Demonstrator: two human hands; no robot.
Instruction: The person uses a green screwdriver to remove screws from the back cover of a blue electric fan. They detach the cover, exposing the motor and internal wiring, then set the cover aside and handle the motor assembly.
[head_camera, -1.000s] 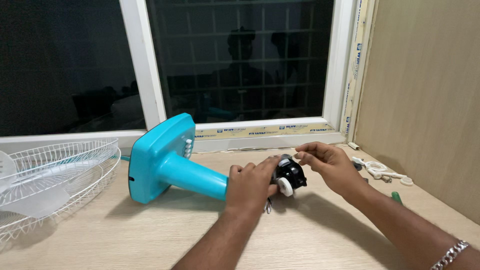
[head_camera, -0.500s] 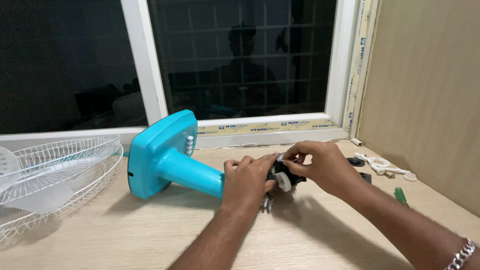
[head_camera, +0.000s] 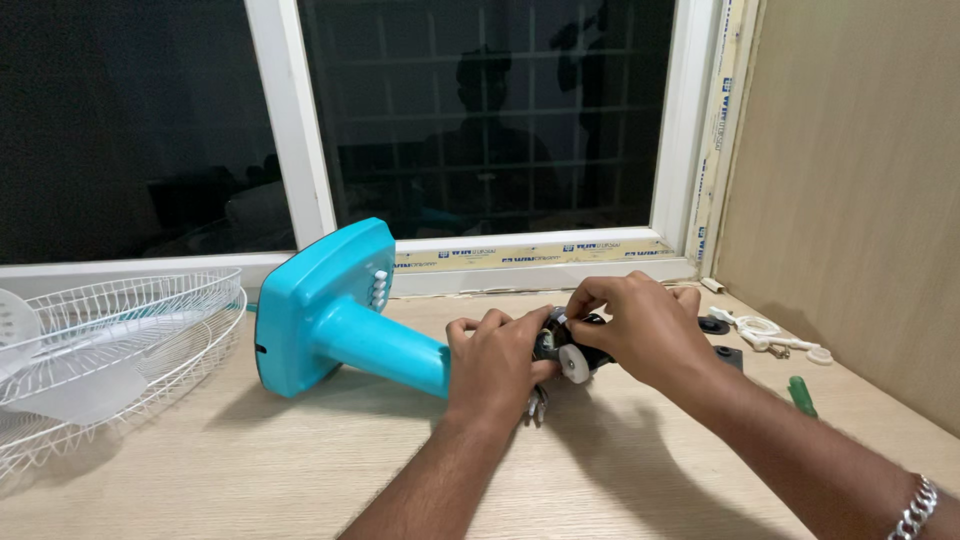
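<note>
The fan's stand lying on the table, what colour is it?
Bright turquoise fan stand, seen clearly in the head view.

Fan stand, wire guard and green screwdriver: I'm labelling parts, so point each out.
fan stand (head_camera: 325, 300), head view, on its square turquoise base.
wire guard (head_camera: 150, 315), head view, on its white rim.
green screwdriver (head_camera: 801, 393), head view, on its handle.
</note>
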